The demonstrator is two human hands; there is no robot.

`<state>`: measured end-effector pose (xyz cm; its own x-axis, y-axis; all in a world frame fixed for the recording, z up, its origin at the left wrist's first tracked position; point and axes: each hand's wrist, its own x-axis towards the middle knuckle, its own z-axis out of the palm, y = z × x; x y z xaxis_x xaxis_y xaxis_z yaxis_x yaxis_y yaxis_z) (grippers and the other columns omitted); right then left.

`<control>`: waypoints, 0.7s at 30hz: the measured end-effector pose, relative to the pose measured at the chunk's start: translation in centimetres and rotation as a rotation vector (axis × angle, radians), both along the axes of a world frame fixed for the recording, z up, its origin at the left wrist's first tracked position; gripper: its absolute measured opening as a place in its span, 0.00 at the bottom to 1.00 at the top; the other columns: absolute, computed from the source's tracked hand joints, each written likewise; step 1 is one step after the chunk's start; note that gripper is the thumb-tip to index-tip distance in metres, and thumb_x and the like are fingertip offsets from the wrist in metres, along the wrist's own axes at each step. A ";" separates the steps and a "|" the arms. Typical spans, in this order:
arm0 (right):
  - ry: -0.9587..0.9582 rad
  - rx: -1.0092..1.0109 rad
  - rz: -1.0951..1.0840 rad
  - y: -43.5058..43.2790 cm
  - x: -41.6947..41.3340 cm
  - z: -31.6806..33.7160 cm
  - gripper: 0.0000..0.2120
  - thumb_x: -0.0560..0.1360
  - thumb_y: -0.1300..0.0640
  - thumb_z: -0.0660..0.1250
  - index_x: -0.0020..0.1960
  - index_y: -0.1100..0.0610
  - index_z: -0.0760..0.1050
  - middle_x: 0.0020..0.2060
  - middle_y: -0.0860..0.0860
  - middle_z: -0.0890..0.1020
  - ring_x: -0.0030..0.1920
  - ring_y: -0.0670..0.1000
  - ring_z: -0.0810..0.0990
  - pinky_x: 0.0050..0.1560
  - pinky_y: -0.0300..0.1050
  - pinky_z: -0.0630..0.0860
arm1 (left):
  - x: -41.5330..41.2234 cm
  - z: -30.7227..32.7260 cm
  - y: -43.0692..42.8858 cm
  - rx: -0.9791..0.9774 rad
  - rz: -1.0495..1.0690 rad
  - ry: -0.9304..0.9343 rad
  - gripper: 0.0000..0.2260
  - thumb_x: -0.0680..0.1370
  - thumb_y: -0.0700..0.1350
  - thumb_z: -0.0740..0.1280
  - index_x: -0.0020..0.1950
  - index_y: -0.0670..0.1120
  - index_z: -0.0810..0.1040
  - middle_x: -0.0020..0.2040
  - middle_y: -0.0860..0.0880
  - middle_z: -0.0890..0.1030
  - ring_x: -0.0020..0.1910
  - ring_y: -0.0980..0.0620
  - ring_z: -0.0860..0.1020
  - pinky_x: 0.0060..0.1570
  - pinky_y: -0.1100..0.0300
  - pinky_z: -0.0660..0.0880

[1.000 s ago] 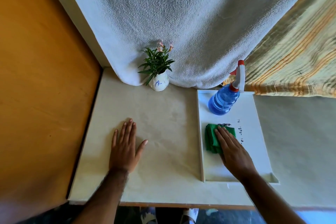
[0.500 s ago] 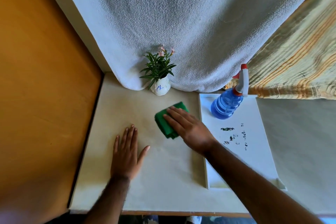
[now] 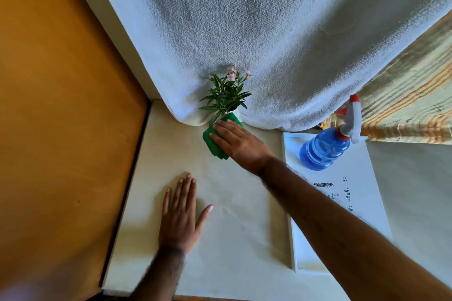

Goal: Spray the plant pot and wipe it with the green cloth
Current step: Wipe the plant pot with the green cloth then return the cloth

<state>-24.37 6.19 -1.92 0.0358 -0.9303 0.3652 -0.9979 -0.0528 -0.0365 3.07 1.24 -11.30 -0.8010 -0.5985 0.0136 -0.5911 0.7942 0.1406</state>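
A small white plant pot [image 3: 236, 115] with green leaves and pink flowers stands at the back of the table against a hanging white towel. My right hand [image 3: 238, 142] presses the folded green cloth [image 3: 212, 140] against the pot's front, hiding most of the pot. My left hand [image 3: 181, 215] lies flat on the table, fingers spread, holding nothing. A blue spray bottle [image 3: 325, 148] with a red and white trigger stands on the far end of a white tray [image 3: 367, 190] at the right.
An orange wooden panel [image 3: 61, 129] walls the table's left side. The white towel [image 3: 269, 44] hangs behind the pot, and a striped cloth [image 3: 411, 105] hangs behind the bottle. Dark specks lie on the tray. The table's front edge is near my forearms.
My right hand took the green cloth off the tray, carried it left and back across the table, and now holds it against the pot. The left hand stayed flat.
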 end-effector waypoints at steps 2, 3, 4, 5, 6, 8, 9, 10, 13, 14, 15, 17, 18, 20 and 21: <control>-0.024 -0.002 0.002 -0.2 -0.2 -0.3 0.18 0.76 0.71 0.71 0.65 0.67 0.79 0.64 0.66 0.81 0.67 0.66 0.77 0.69 0.63 0.74 | 0.0 0.1 0.1 -0.011 -0.005 0.008 0.38 0.82 0.67 0.55 0.84 0.43 0.56 0.84 0.43 0.61 0.83 0.43 0.60 0.78 0.38 0.67; -0.037 -0.001 0.003 -0.3 -0.3 -0.5 0.18 0.75 0.71 0.72 0.65 0.67 0.80 0.63 0.66 0.81 0.67 0.66 0.78 0.68 0.63 0.74 | 0.1 0.1 0.2 -0.018 -0.008 0.014 0.38 0.82 0.67 0.55 0.84 0.43 0.57 0.84 0.43 0.61 0.83 0.43 0.61 0.77 0.38 0.67; -0.051 0.001 0.006 -0.3 -0.4 -0.7 0.18 0.75 0.71 0.72 0.64 0.67 0.80 0.63 0.66 0.81 0.67 0.66 0.78 0.67 0.63 0.75 | 0.1 0.1 0.2 -0.024 -0.010 0.016 0.38 0.82 0.67 0.55 0.83 0.43 0.57 0.84 0.43 0.62 0.83 0.43 0.61 0.77 0.38 0.68; -0.065 0.004 0.010 -0.3 -0.6 -0.9 0.18 0.75 0.72 0.73 0.64 0.67 0.80 0.64 0.66 0.81 0.67 0.66 0.78 0.67 0.63 0.75 | 0.0 0.2 0.1 -0.027 -0.010 0.016 0.38 0.82 0.67 0.55 0.83 0.43 0.57 0.84 0.43 0.62 0.83 0.43 0.61 0.77 0.38 0.68; -0.078 0.008 0.014 -0.3 -0.6 -1.0 0.18 0.74 0.72 0.73 0.64 0.67 0.80 0.64 0.66 0.81 0.67 0.66 0.77 0.67 0.63 0.75 | 0.0 0.2 0.1 -0.027 -0.010 0.016 0.38 0.82 0.67 0.55 0.83 0.43 0.57 0.84 0.43 0.61 0.83 0.43 0.61 0.77 0.38 0.68; -0.106 0.012 0.018 -0.3 -0.5 -1.3 0.19 0.74 0.72 0.73 0.64 0.67 0.80 0.64 0.66 0.81 0.67 0.66 0.78 0.67 0.63 0.74 | 0.0 0.2 0.1 -0.026 -0.009 0.012 0.38 0.82 0.67 0.55 0.84 0.43 0.57 0.84 0.44 0.61 0.83 0.44 0.60 0.77 0.38 0.68; -0.119 0.012 0.017 -0.3 -0.5 -1.4 0.19 0.74 0.72 0.73 0.64 0.67 0.80 0.64 0.66 0.81 0.67 0.67 0.78 0.67 0.63 0.74 | 0.1 0.2 0.1 -0.027 -0.008 0.010 0.38 0.82 0.67 0.56 0.84 0.43 0.56 0.84 0.44 0.61 0.83 0.44 0.60 0.77 0.38 0.67; -0.130 0.013 0.015 -0.3 -0.3 -1.5 0.19 0.74 0.72 0.73 0.64 0.67 0.80 0.64 0.66 0.81 0.66 0.67 0.78 0.67 0.64 0.74 | 0.1 0.2 0.1 -0.027 -0.007 0.010 0.38 0.82 0.67 0.56 0.84 0.43 0.56 0.84 0.44 0.61 0.83 0.44 0.60 0.77 0.38 0.67; -0.186 0.038 -0.003 -0.3 0.1 -1.8 0.17 0.77 0.72 0.69 0.65 0.68 0.79 0.64 0.67 0.80 0.67 0.67 0.77 0.68 0.64 0.73 | 0.1 0.1 0.1 -0.026 -0.007 0.010 0.39 0.82 0.67 0.57 0.84 0.43 0.56 0.84 0.44 0.61 0.83 0.44 0.60 0.77 0.38 0.68; -0.219 0.050 -0.014 -0.3 0.2 -1.7 0.16 0.79 0.71 0.64 0.65 0.68 0.79 0.65 0.67 0.80 0.68 0.68 0.76 0.69 0.64 0.72 | 0.1 0.1 0.1 -0.028 -0.007 0.011 0.39 0.82 0.67 0.57 0.84 0.43 0.56 0.84 0.44 0.61 0.83 0.44 0.60 0.77 0.38 0.68; -0.257 0.060 -0.029 -0.3 0.3 -1.6 0.17 0.80 0.69 0.58 0.65 0.69 0.78 0.65 0.67 0.79 0.68 0.68 0.76 0.70 0.65 0.72 | 0.1 0.1 0.1 -0.029 -0.008 0.014 0.38 0.82 0.67 0.57 0.84 0.44 0.56 0.84 0.44 0.61 0.83 0.44 0.60 0.77 0.38 0.68; -0.316 0.080 -0.043 -0.4 0.6 -1.6 0.22 0.79 0.67 0.51 0.65 0.69 0.79 0.64 0.67 0.80 0.68 0.69 0.76 0.70 0.65 0.71 | 0.1 0.1 0.1 -0.031 -0.010 0.016 0.38 0.82 0.67 0.57 0.84 0.44 0.56 0.84 0.44 0.61 0.83 0.45 0.60 0.77 0.38 0.67; -0.336 0.084 -0.044 -0.3 0.7 -1.7 0.22 0.78 0.69 0.51 0.64 0.69 0.79 0.64 0.68 0.80 0.67 0.69 0.76 0.70 0.66 0.71 | 0.1 0.1 0.1 -0.033 -0.011 0.017 0.38 0.82 0.67 0.58 0.84 0.44 0.57 0.84 0.44 0.61 0.83 0.45 0.60 0.77 0.38 0.67; -0.380 0.098 -0.051 -0.1 1.0 -2.0 0.22 0.74 0.77 0.56 0.65 0.70 0.78 0.64 0.68 0.79 0.68 0.70 0.75 0.70 0.66 0.71 | 0.1 0.1 0.1 -0.039 -0.014 0.028 0.38 0.82 0.67 0.58 0.83 0.43 0.57 0.84 0.44 0.61 0.83 0.45 0.60 0.77 0.38 0.67; -0.409 0.116 -0.055 0.0 1.1 -2.1 0.24 0.71 0.80 0.59 0.65 0.70 0.78 0.65 0.68 0.79 0.68 0.70 0.75 0.70 0.66 0.71 | 0.1 0.1 0.1 -0.041 -0.013 0.035 0.38 0.82 0.66 0.58 0.83 0.43 0.58 0.84 0.44 0.62 0.83 0.45 0.61 0.77 0.38 0.67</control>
<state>-23.30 6.23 -3.99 -0.1408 -0.9626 0.2314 -0.9012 0.0278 -0.4325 3.18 1.38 -11.15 -0.8075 -0.5862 0.0655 -0.5758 0.8075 0.1282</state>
